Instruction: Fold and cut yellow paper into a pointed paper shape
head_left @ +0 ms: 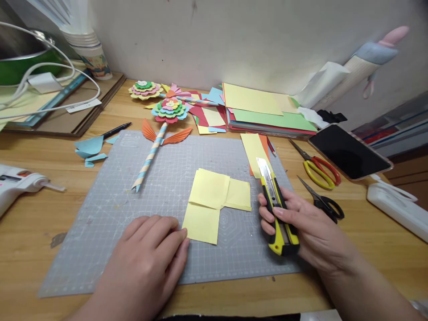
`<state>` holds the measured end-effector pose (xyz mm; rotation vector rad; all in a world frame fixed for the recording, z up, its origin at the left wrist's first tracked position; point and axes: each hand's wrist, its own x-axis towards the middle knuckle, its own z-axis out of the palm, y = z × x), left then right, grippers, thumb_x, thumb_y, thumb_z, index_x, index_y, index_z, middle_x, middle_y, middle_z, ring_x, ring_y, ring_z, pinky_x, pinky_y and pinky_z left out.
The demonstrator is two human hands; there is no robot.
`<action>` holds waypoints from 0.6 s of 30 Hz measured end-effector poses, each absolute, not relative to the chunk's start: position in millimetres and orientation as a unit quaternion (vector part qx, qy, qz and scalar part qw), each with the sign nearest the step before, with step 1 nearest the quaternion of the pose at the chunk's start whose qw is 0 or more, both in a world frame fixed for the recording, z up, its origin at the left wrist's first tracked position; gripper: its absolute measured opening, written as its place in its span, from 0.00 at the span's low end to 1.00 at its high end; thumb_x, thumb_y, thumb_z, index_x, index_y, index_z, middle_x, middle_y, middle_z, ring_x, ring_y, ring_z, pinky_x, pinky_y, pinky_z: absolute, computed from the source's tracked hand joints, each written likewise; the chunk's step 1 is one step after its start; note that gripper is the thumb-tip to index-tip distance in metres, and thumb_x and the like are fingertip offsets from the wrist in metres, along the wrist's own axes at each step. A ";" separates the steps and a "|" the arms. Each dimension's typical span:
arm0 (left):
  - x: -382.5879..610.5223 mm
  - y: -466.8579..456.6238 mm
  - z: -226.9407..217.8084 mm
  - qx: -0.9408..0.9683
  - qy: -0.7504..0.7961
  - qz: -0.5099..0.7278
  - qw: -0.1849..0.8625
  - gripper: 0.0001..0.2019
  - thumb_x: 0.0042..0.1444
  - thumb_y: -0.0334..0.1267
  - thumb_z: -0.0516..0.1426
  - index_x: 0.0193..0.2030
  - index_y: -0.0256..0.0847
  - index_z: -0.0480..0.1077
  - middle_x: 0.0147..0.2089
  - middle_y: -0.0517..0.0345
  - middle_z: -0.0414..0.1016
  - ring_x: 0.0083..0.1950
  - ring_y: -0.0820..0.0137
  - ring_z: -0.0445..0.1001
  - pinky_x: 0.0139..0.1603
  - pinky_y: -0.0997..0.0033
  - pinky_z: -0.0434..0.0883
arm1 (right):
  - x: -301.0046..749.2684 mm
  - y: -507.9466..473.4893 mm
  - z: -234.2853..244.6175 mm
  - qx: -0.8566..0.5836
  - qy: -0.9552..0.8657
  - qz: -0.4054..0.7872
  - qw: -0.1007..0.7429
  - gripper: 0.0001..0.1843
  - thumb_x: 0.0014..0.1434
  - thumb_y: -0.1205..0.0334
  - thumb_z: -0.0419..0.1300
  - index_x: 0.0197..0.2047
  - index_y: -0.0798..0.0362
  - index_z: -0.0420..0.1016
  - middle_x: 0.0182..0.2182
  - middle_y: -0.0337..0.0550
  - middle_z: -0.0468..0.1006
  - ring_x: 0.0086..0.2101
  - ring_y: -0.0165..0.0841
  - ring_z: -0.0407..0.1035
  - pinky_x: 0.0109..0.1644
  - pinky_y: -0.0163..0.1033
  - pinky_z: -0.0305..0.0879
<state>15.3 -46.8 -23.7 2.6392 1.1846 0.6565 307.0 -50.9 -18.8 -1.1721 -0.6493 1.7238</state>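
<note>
Gripping yellow-black cutter (pixel 272 194) in right hand (pixel 309 225), over right side of cutting mat (pixel 234 258) | resting left hand (pixel 147 254) at left edge of yellow paper squares (pixel 209 189), with fingers bent together, cannot tell if pinching | showing bare mat between squares and front edge

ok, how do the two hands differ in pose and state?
The left hand is palm down with fingers curled; the right hand is turned partly on its side, thumb over the cutter.
The left hand shows no tool and is at a corner of the yellow paper; the right hand grips the cutter, blade out.
Both are bare.
</note>
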 end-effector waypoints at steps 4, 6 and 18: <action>14.9 -47.1 -23.9 0.886 0.399 0.221 0.086 0.06 0.62 0.31 0.54 0.35 0.37 0.71 0.35 0.52 0.74 0.35 0.61 0.70 0.36 0.56 0.67 | 310.5 -53.0 -16.8 -0.484 -0.270 0.698 0.453 0.30 0.52 0.70 0.68 0.56 0.42 0.68 0.38 0.38 0.73 0.32 0.28 0.71 0.35 0.32 0.71; 14.6 -47.2 -24.2 0.886 0.398 0.221 0.089 0.06 0.62 0.31 0.53 0.35 0.37 0.71 0.35 0.52 0.74 0.35 0.61 0.71 0.36 0.56 0.67 | 311.5 -53.1 -14.4 -0.478 -0.269 0.692 0.470 0.41 0.48 0.71 0.69 0.61 0.34 0.62 0.44 0.37 0.74 0.34 0.30 0.72 0.37 0.34 0.72; 13.2 -47.5 -25.7 0.885 0.399 0.220 0.095 0.06 0.62 0.31 0.53 0.36 0.38 0.72 0.36 0.52 0.74 0.35 0.61 0.71 0.36 0.56 0.67 | 312.9 -36.0 -6.4 -0.526 -0.139 0.656 0.523 0.22 0.48 0.57 0.73 0.46 0.43 0.72 0.40 0.41 0.80 0.36 0.37 0.75 0.40 0.51 0.79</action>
